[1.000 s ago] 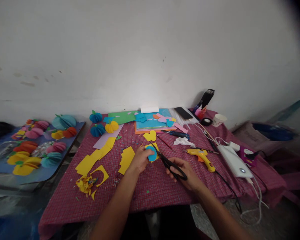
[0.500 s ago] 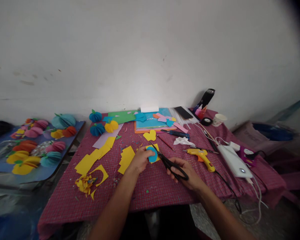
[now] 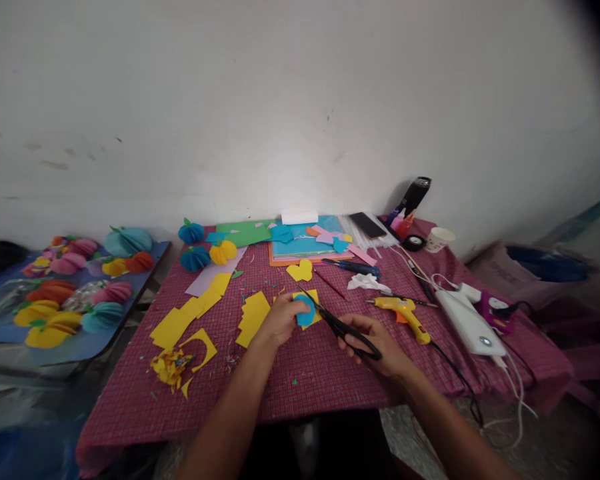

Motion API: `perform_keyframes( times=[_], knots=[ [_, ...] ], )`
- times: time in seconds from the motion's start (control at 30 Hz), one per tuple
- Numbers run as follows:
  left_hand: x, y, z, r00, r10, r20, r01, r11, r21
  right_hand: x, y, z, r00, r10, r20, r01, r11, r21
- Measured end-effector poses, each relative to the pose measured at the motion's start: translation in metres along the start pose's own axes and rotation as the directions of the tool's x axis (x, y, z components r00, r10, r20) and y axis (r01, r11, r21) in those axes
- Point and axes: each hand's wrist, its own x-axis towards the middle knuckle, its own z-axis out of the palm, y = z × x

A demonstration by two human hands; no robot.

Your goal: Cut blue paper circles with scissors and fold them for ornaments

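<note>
while left hand pinches blue paper circle with yellow sheet mid-counter, steadying it for cut, right hand grips black scissors, blades angled toward paper; glue gun right.

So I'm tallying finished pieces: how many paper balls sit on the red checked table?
3, all at the table's far left corner: a blue paper ball, a second blue one nearer, a yellow one beside them. Others lie on the separate side board.
</note>
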Motion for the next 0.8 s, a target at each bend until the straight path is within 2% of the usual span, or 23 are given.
perform_keyframes(
  times=[0.2, 0.57, 0.8],
  knots=[
    [-0.0002, -0.0002, 0.0003, 1.000, 0.003, 0.005, -0.003, 0.999, 0.034, 0.0003, -0.0037, -0.0006, 1.000, -0.007, 0.009, 0.007, 1.000, 0.021],
    [-0.0010, -0.0003, 0.0010, 0.999, -0.006, 0.033, 0.003, 0.998, 0.070, -0.0003, -0.0088, -0.0029, 1.000, 0.015, 0.011, -0.014, 0.996, -0.086],
    [-0.0011, -0.0006, 0.0004, 0.999, -0.003, 0.045, -0.001, 0.995, 0.101, -0.0010, -0.0091, -0.0056, 0.999, 0.009, 0.039, -0.006, 0.996, -0.088]
  ],
)
